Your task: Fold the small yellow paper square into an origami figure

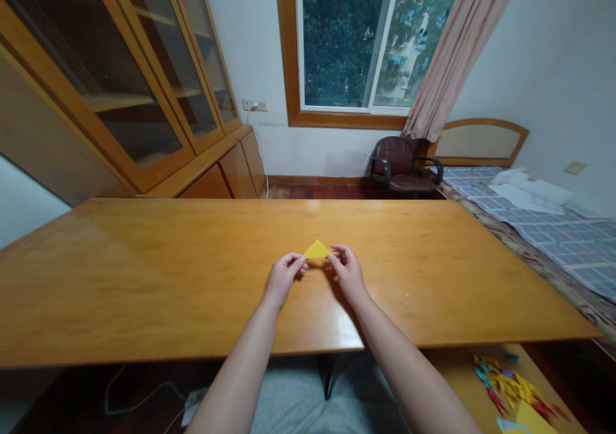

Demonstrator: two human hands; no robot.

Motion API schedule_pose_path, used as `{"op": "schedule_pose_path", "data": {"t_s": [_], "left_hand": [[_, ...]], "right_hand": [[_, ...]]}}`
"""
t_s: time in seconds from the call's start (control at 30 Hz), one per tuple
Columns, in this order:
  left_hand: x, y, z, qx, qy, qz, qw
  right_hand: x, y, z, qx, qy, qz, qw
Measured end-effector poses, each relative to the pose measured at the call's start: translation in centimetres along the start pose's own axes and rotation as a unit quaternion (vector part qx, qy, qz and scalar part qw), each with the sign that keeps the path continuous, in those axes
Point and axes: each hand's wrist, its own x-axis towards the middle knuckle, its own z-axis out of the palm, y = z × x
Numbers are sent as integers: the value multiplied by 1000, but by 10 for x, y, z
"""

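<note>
A small yellow paper triangle [316, 250] lies on the wooden table [168, 273], its point facing away from me. My left hand [283, 275] pinches its left corner with curled fingers. At the right corner, my right hand [345, 269] is closed in the same kind of pinch. Both forearms reach in from the near edge over the tabletop.
A glass-fronted wooden cabinet [120, 81] stands along the left wall. A dark armchair [402, 164] sits under the window, and a bed [543, 222] runs down the right side. Several coloured paper pieces [510, 389] lie on a lower surface at bottom right.
</note>
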Motion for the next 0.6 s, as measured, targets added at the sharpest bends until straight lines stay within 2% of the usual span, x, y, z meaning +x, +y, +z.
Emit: {"op": "schedule_pose_path", "data": {"t_s": [0.37,0.6], "left_hand": [[-1,1,0,-16,-3,-19,1000],[0,4,2,11,-3,1,1000]], "right_hand": [[1,0,0,11,4,-3,1000],[0,-3,0,3,7,1,1000]]}}
